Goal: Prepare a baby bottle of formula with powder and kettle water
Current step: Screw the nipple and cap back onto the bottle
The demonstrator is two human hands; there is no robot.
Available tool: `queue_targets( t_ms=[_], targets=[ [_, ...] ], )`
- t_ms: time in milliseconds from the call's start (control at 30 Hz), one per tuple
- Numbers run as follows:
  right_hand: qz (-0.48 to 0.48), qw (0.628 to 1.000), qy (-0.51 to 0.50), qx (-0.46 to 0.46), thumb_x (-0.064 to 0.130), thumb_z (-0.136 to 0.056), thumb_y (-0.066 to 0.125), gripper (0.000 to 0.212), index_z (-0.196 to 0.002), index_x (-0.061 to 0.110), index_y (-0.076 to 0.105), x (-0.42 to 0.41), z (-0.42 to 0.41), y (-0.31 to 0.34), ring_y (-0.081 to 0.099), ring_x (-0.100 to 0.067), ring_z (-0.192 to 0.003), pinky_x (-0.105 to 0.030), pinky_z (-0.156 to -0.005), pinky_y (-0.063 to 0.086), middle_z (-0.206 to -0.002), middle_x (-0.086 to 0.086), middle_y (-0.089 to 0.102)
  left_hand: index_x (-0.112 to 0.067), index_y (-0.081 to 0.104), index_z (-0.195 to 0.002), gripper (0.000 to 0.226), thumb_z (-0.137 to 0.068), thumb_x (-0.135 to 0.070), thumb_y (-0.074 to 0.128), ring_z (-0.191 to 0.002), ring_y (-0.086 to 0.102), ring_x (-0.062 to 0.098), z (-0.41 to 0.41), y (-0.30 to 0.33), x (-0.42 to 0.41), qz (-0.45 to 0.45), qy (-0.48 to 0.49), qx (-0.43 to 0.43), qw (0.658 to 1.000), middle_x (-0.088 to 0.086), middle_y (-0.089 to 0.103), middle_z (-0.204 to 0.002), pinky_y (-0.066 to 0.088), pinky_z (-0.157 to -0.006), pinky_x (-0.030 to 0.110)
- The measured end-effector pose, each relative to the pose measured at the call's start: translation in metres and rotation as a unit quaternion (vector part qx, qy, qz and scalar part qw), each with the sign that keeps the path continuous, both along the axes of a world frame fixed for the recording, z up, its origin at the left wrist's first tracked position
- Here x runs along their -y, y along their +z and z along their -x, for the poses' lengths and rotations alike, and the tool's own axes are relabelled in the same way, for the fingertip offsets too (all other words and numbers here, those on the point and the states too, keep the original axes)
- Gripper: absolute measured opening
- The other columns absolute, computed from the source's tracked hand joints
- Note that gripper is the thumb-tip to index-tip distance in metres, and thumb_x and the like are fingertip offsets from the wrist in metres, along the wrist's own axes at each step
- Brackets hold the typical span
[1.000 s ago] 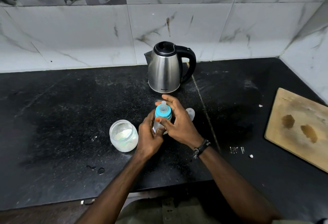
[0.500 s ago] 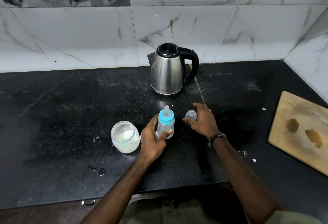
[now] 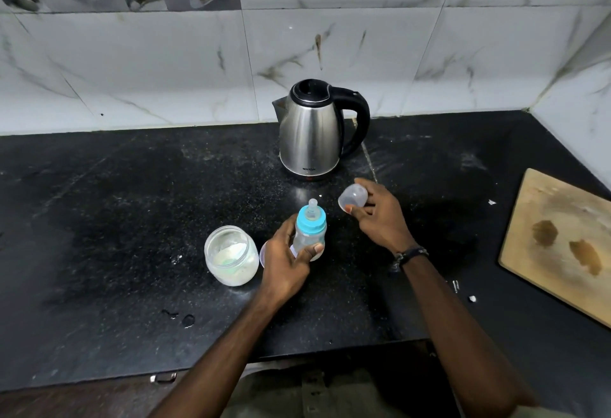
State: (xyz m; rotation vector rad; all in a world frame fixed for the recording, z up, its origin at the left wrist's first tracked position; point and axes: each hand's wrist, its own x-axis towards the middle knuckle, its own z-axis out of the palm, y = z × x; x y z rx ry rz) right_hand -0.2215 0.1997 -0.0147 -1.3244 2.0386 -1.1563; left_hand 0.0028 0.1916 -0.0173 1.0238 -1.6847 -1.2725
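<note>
A small baby bottle point(image 3: 310, 232) with a blue collar and clear teat stands upright on the black counter point(image 3: 115, 219). My left hand point(image 3: 287, 259) grips its lower body. My right hand point(image 3: 377, 216) holds the clear bottle cap point(image 3: 352, 196) between thumb and fingers, just right of the bottle and lifted off the counter. An open glass jar point(image 3: 231, 255) with white formula powder sits left of my left hand. The steel kettle point(image 3: 314, 129) with a black handle stands behind the bottle, lid closed.
A wooden cutting board point(image 3: 558, 245) lies at the right edge of the counter. Tiled walls close the back and right sides. Water drops point(image 3: 185, 318) and small crumbs dot the counter. A pale lid point(image 3: 263, 254) peeks out behind my left hand.
My right hand left the bottle's top, reached right to the clear cap on the counter and picked it up. My left hand kept hold of the bottle.
</note>
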Motion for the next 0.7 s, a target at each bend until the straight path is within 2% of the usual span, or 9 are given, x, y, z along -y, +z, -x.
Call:
queue_targets(
  t_ms=[133,233,333,400,500,600,700],
  targets=[
    [0.077,0.993,0.056,0.077,0.022,-0.081,0.078,0.059,-0.133,0.038,0.055,-0.004,-0.011,0.048,0.07,-0.004,-0.103,-0.02,-0.085,0.057,-0.121,0.011,0.068,-0.02,0.057,-0.131,0.057,-0.078,-0.017,0.076,-0.111,0.06,-0.017,0.003,0.002,-0.002,-0.009,-0.008,-0.004,1.0,-0.011,0.068,-0.122,0.04,-0.094,0.003],
    [0.112,0.983,0.094,0.112,0.026,-0.079,0.077,0.057,-0.125,0.049,0.054,-0.013,-0.025,0.078,0.068,-0.009,-0.11,-0.026,-0.091,0.057,-0.122,0.011,0.068,-0.017,0.057,-0.131,0.056,-0.079,-0.012,0.077,-0.11,0.06,-0.018,0.004,0.003,-0.002,-0.004,-0.01,-0.001,1.0,-0.012,0.067,-0.121,0.04,-0.093,0.002],
    [0.123,0.976,0.136,0.116,0.02,-0.081,0.077,0.056,-0.129,0.041,0.055,-0.019,-0.037,0.092,0.068,-0.013,-0.111,-0.032,-0.094,0.056,-0.121,0.009,0.069,-0.017,0.057,-0.132,0.057,-0.081,-0.008,0.081,-0.111,0.059,-0.018,0.004,0.004,-0.001,0.007,-0.008,0.009,1.0,-0.015,0.066,-0.122,0.04,-0.093,0.002],
    [0.114,0.974,0.165,0.106,0.015,-0.083,0.076,0.058,-0.133,0.035,0.055,-0.022,-0.043,0.094,0.068,-0.012,-0.112,-0.03,-0.096,0.055,-0.122,0.008,0.069,-0.018,0.057,-0.132,0.057,-0.082,-0.005,0.082,-0.112,0.06,-0.016,0.004,0.006,-0.001,0.005,-0.008,0.01,1.0,-0.01,0.068,-0.123,0.041,-0.095,0.004],
    [0.093,0.973,0.197,0.071,0.006,-0.084,0.076,0.059,-0.137,0.019,0.054,-0.025,-0.05,0.093,0.067,-0.01,-0.114,-0.027,-0.097,0.054,-0.125,0.001,0.069,-0.017,0.06,-0.128,0.052,-0.079,-0.015,0.078,-0.108,0.063,-0.012,0.004,0.01,-0.002,0.011,-0.006,0.006,1.0,-0.006,0.071,-0.119,0.044,-0.093,0.007],
    [0.085,0.974,0.207,0.033,-0.001,-0.082,0.076,0.059,-0.137,0.009,0.056,-0.027,-0.056,0.09,0.065,-0.007,-0.115,-0.023,-0.099,0.052,-0.127,-0.003,0.067,-0.008,0.064,-0.129,0.055,-0.078,-0.022,0.078,-0.107,0.066,-0.003,0.004,0.012,-0.002,0.006,0.001,0.002,1.0,0.0,0.074,-0.118,0.048,-0.093,0.013],
    [0.087,0.973,0.216,-0.001,-0.004,-0.081,0.075,0.058,-0.136,0.005,0.057,-0.027,-0.058,0.09,0.063,-0.01,-0.12,-0.026,-0.101,0.052,-0.132,-0.005,0.064,-0.007,0.063,-0.132,0.057,-0.079,-0.023,0.078,-0.112,0.068,0.007,0.003,0.013,-0.001,0.002,0.006,-0.002,1.0,-0.001,0.074,-0.12,0.051,-0.096,0.02]
  ],
)
